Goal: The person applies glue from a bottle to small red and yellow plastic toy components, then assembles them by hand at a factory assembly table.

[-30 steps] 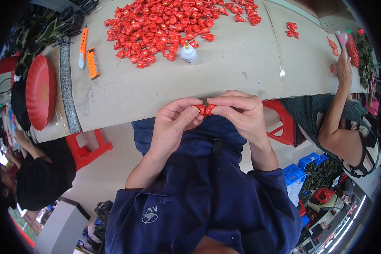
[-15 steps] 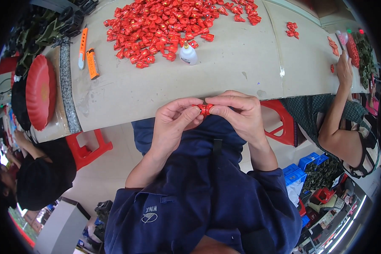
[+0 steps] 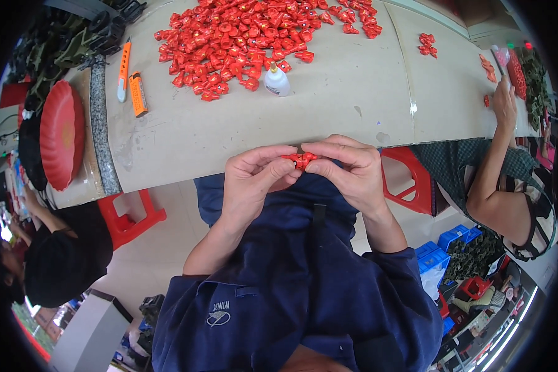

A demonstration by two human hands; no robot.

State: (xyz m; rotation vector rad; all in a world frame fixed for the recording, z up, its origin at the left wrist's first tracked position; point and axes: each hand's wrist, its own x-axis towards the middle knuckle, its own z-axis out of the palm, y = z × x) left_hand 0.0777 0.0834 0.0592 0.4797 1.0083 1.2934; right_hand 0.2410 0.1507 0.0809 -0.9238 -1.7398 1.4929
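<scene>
Between my two hands, at the table's near edge, is a small red plastic piece (image 3: 301,160). The fingertips of my left hand (image 3: 258,177) pinch one end of it, and those of my right hand (image 3: 348,166) pinch the other. A dark seam crosses its middle; I cannot tell if it is one part or two pressed together. Beyond my hands lies a big heap of similar small red parts (image 3: 235,43). A white squeeze bottle (image 3: 277,81) with a brass-coloured tip stands at the heap's near side.
An orange utility knife (image 3: 124,71) and an orange-and-black box (image 3: 137,94) lie on the left of the table (image 3: 242,121). A red fluted tray (image 3: 62,135) is farther left. Co-workers sit on both sides, near red stools (image 3: 130,217). Small red parts (image 3: 427,45) lie at the right.
The red piece has turned slightly between my fingertips, and more of it shows. Both hands have stayed almost in place.
</scene>
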